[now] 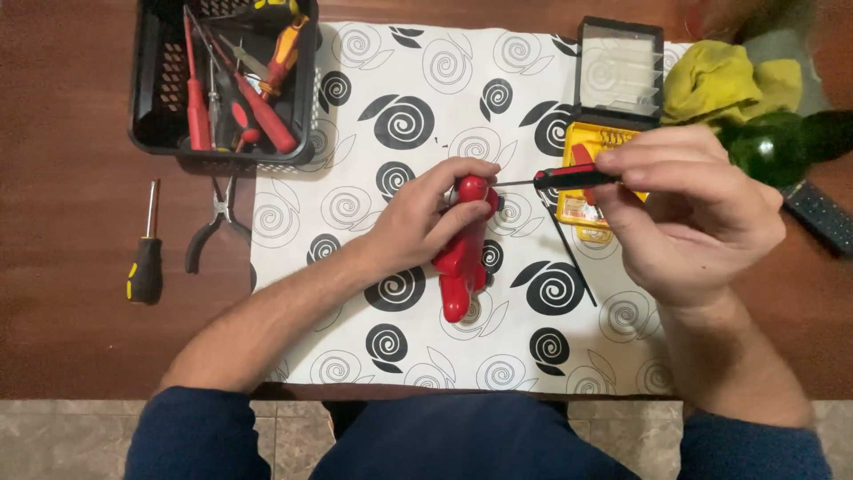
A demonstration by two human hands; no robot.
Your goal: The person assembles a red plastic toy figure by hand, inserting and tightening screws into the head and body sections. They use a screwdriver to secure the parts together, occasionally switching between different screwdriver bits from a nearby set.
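the left hand (418,222) has its fingers closed around the upper end of a red plastic toy (462,253), which lies on the white cloth with black spirals (355,204) spread over the brown counter (71,293). the right hand (689,213) pinches with closed fingers the red and black handle of a small precision screwdriver (569,178); its thin shaft is pointing left and the tip touches the top of the toy, just beside the left fingertips. under the right fingers is an open yellow bit case (591,151) with a clear lid standing up. beyond the right fingers lie a yellow-green rag (724,84) and a dark green bottle (782,147). far to the left of the left fingers stands a black basket (151,98) full of red screwdrivers, and below it on the counter lie pliers (213,227) and a black and yellow screwdriver (147,253).
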